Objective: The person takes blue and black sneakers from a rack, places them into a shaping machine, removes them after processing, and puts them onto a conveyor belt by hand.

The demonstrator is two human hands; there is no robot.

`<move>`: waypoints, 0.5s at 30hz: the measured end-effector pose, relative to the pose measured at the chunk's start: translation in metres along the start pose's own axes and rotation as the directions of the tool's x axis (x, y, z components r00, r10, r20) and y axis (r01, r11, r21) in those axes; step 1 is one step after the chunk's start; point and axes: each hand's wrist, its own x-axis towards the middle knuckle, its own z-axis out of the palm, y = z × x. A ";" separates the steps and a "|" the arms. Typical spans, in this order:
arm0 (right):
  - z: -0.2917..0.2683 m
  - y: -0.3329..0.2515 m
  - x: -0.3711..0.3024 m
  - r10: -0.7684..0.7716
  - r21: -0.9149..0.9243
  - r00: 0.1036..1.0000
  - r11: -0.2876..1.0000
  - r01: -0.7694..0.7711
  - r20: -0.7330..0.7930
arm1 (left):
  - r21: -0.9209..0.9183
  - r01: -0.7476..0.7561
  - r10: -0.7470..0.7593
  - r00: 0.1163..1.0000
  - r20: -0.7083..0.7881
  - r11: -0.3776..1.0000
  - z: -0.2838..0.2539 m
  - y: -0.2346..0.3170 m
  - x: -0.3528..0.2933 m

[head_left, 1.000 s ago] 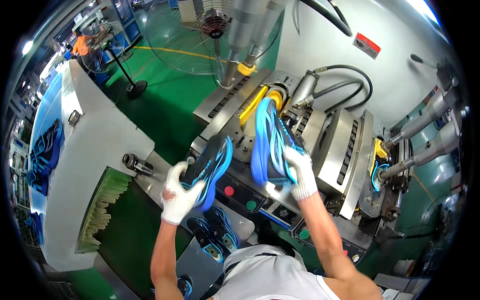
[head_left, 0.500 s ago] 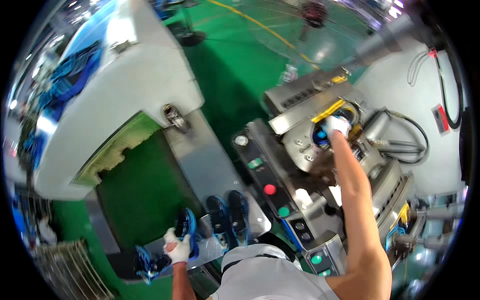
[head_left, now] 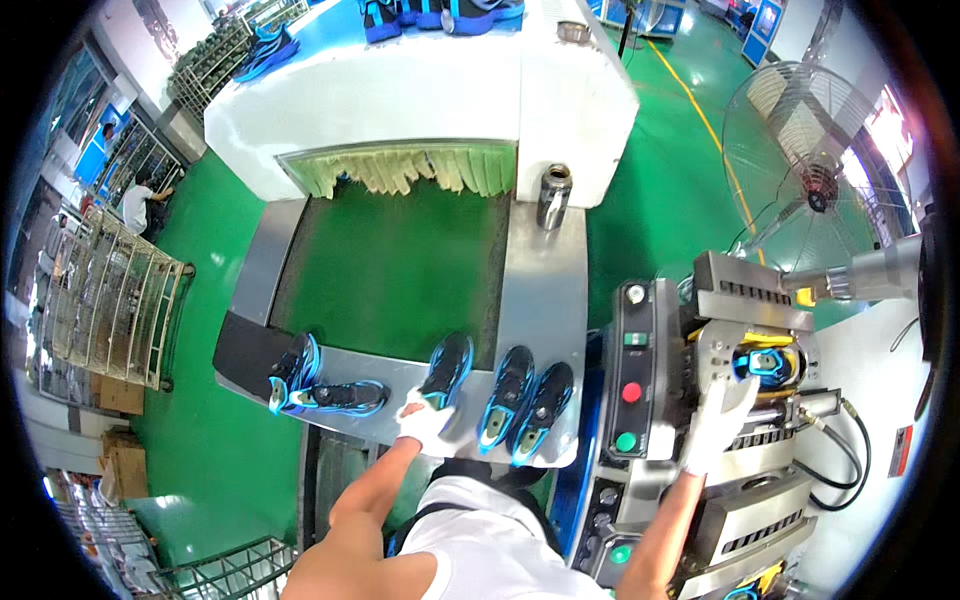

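Along the metal surface [head_left: 546, 270], four shoes [head_left: 513, 385] are lying outside the machine [head_left: 714, 352]; the left grip [head_left: 426, 418] is holding a fifth shoe [head_left: 452, 362] at its heel. Only a sixth shoe [head_left: 765, 366] is sitting inside, the right grip [head_left: 720, 418] hovering wide nearby.

Catalogue of the room as I view it remotely:
- Floor [head_left: 215, 300]: green, glossy, pale reflections to the left of the left fingers [head_left: 412, 408].
- Floor line [head_left: 700, 110]: yellow, far ahead of the right fingers [head_left: 712, 398].
- Worktop [head_left: 545, 290]: grey metal, its bare strip between left and right fingers, extending ahead.
- Wheeled rack [head_left: 105, 290]: pale metal bars, well left of the left fingers.
- Carton [head_left: 122, 472]: brown, near that rack.
- Fan [head_left: 818, 188]: round wire cage, ahead and right of the right fingers.
- Blue cabinet [head_left: 762, 30]: farther off beyond them.
- White wall [head_left: 125, 45]: far ahead-left of the left fingers.
- Bright patch [head_left: 888, 130]: beside the fan; window or lamp, I cannot tell.
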 end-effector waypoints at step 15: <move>0.137 0.030 -0.230 0.008 -0.358 0.765 0.887 0.292 0.644 | -0.137 -0.022 0.072 0.924 0.375 0.990 -0.067 -0.032 0.091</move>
